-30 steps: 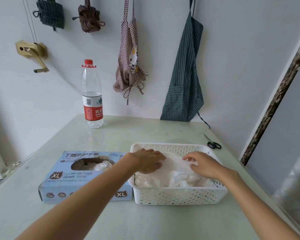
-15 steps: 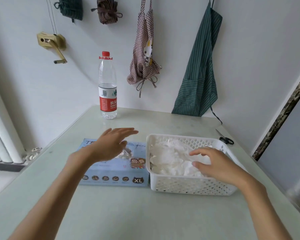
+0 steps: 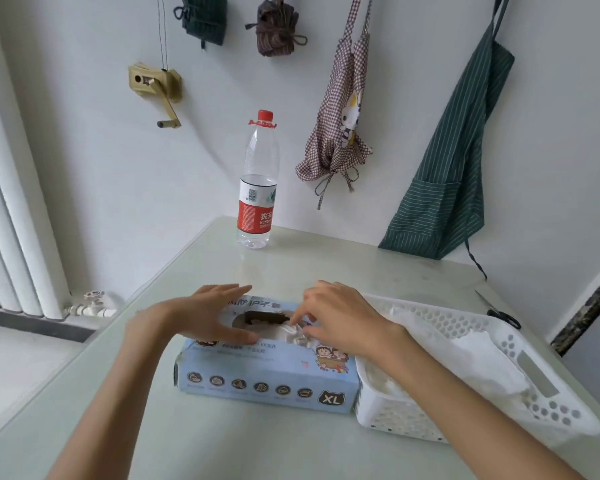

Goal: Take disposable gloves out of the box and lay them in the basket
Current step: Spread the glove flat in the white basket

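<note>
A light blue glove box (image 3: 267, 379) marked XL lies on the table, its oval opening facing up. My left hand (image 3: 208, 317) rests flat on the box top beside the opening, fingers straight. My right hand (image 3: 336, 317) reaches over the opening and pinches a crumpled white glove (image 3: 293, 332) that sticks out of it. Right of the box stands a white perforated basket (image 3: 534, 372) with a heap of white gloves (image 3: 478, 358) inside.
A water bottle (image 3: 258, 188) with a red label stands at the table's back edge. Black scissors (image 3: 499, 315) lie behind the basket near the right edge. Aprons and cloth bundles hang on the wall. A radiator is at the left.
Both hands left the basket and moved left to the box. The left hand now rests on the box top and the right hand has taken hold of a glove at the opening.
</note>
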